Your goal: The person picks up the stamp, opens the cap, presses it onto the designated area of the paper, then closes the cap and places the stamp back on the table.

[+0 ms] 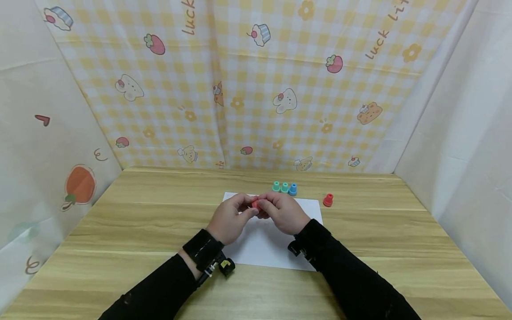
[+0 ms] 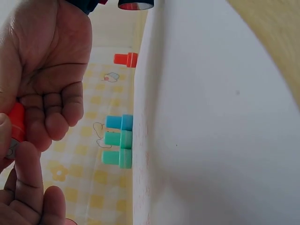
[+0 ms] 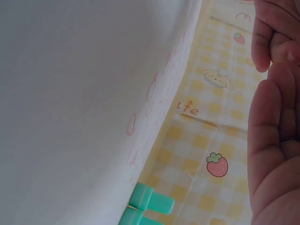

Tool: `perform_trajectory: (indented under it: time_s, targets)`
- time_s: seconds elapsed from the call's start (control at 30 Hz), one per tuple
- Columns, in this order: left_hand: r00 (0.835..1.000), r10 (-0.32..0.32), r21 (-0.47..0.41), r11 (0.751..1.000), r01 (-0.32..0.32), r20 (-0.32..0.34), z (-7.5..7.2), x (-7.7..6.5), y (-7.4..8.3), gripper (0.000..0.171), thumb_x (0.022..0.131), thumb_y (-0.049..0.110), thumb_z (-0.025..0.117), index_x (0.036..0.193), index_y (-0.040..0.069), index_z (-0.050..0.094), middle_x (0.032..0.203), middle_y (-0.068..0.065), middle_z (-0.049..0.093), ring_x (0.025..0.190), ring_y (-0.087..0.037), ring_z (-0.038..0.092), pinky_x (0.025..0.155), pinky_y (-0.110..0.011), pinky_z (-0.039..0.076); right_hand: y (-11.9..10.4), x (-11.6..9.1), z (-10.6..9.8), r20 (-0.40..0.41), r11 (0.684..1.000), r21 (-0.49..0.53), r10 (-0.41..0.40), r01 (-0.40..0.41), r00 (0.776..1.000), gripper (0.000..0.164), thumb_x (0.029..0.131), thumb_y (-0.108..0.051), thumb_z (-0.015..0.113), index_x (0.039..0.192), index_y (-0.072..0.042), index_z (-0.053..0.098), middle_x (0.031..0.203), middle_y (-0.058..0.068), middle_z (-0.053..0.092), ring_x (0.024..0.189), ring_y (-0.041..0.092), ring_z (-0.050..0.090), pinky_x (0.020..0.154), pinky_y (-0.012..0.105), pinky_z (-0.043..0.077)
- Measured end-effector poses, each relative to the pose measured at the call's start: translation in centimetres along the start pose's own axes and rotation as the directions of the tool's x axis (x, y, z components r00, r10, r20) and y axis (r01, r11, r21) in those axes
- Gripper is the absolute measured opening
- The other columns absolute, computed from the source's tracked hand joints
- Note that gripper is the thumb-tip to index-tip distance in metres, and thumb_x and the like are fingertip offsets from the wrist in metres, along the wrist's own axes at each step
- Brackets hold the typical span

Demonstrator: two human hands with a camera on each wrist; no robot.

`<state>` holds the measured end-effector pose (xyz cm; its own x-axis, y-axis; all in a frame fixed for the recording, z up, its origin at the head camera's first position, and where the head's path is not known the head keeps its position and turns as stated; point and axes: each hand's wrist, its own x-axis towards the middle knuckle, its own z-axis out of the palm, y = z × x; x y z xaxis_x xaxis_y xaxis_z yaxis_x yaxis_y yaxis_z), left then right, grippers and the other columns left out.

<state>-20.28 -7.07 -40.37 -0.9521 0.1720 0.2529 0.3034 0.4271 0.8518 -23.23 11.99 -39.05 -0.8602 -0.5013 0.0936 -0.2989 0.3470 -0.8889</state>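
I see both hands, left hand [image 1: 231, 218] and right hand [image 1: 283, 211], pinching the small red stamp [image 1: 256, 204] above the paper [image 1: 264, 244]; it looks light, rigid and slick, best gripped round its barrel.

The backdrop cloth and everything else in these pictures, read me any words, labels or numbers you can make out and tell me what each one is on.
"Luck" on the yellow checked cloth, top middle, cut by the frame edge.
"Luck Li" on the same cloth, upper right, cut off.
"ife" on the cloth in the right wrist view, the tail of a word.
Faint red marks along the white paper edge: too blurred to read.
No readable text on the stamps.
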Motion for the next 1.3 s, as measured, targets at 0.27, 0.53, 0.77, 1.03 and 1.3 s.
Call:
perform_trajectory:
  time_s: [0.27,0.53,0.77,1.03,1.3]
  targets:
    - [1.0,-0.011,-0.011,1.0,0.011,-0.007,-0.12,-0.03,-0.02,0.011,0.095,0.012,0.078,0.105,0.012,0.074,0.109,-0.001,0.078,0.092,-0.013,0.068,0.077,-0.025,0.057,0.14,0.09,0.06,-0.001,0.999,0.038,0.017,-0.017,1.0,0.027,0.112,-0.019,0.053,0.115,-0.001,0.073,0.104,0.011,0.076,0.09,0.013,0.071,0.085,0.032,0.062]
    - [1.0,-0.018,-0.025,1.0,0.018,-0.002,-0.1,-0.08,-0.05,0.011,0.094,0.015,0.08,0.103,0.013,0.073,0.104,0.001,0.077,0.09,-0.012,0.067,0.073,-0.025,0.055,-0.26,-0.13,0.2,-0.028,0.999,0.002,0.032,-0.032,0.999,0.027,0.111,-0.021,0.055,0.108,-0.004,0.075,0.099,0.009,0.077,0.085,0.012,0.07,0.082,0.032,0.063]
    - [0.999,-0.039,-0.067,0.997,0.04,0.005,-0.05,-0.11,0.22,0.008,0.095,0.01,0.078,0.1,0.01,0.072,0.106,-0.003,0.078,0.094,-0.014,0.07,0.076,-0.025,0.057,-0.43,-0.15,0.26,-0.02,1.0,0.017,0.018,-0.017,1.0,0.024,0.11,-0.017,0.056,0.107,-0.004,0.076,0.097,0.009,0.077,0.083,0.012,0.07,0.083,0.041,0.064]
    - [0.999,0.006,-0.007,1.0,-0.006,-0.044,0.03,-0.18,0.42,0.008,0.094,0.012,0.079,0.098,0.011,0.072,0.105,-0.003,0.078,0.094,-0.015,0.069,0.076,-0.025,0.054,-0.33,-0.1,0.44,-0.042,0.998,0.053,0.023,-0.02,0.999,0.028,0.112,-0.021,0.054,0.113,-0.004,0.076,0.101,0.009,0.077,0.086,0.014,0.071,0.083,0.035,0.062]
    - [0.998,0.046,0.018,0.999,-0.045,-0.051,0.21,-0.4,0.42,0.011,0.093,0.012,0.081,0.098,0.012,0.071,0.1,-0.002,0.076,0.089,-0.013,0.068,0.07,-0.023,0.052,-0.53,-0.09,0.85,-0.036,0.995,0.046,0.086,-0.084,0.996,0.034,0.114,-0.023,0.047,0.103,0.0,0.07,0.092,0.01,0.076,0.08,0.014,0.074,0.076,0.033,0.064]
